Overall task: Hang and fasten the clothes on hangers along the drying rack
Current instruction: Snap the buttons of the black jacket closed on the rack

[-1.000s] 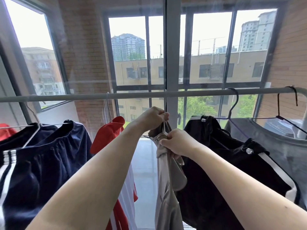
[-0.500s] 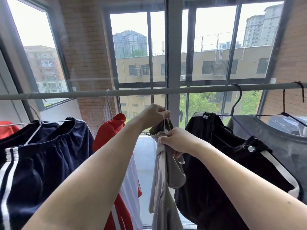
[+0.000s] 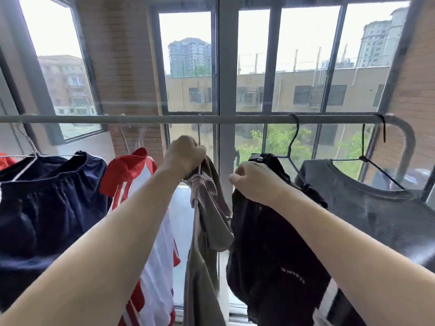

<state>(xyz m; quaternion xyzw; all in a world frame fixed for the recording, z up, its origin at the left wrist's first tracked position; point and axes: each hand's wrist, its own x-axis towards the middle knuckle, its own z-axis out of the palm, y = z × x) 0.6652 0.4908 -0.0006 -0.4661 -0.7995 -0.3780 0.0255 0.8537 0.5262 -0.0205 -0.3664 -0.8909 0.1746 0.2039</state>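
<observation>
Mid-rail on the grey metal drying rack [image 3: 164, 119], the left hand [image 3: 183, 157] gripped the taupe cloth garment [image 3: 207, 208] at its hanger neck. Right hand [image 3: 254, 182] curled, contents unclear. Step: fastening; next, probably straightening the bunched cloth.

Grey drying rack rail [image 3: 164, 119] runs horizontal across view, bends down at far right. Hanging along it, left to right: navy shorts [image 3: 44, 203] w/ white side stripe on white wire hanger [image 3: 28, 147]; red & white shirt [image 3: 150, 231]; taupe garment [image 3: 204, 231], bunched at top on thin wire hanger w/ hook on the rail, fabric draped unevenly, one fold hanging lower; black shorts [image 3: 270, 255] w/ small white print, clipped on dark hanger [image 3: 292, 147]; dark grey tee [image 3: 376, 208] on black hanger [image 3: 367, 158] nearest the bend. Garments hang close, neighbours nearly touching.
</observation>
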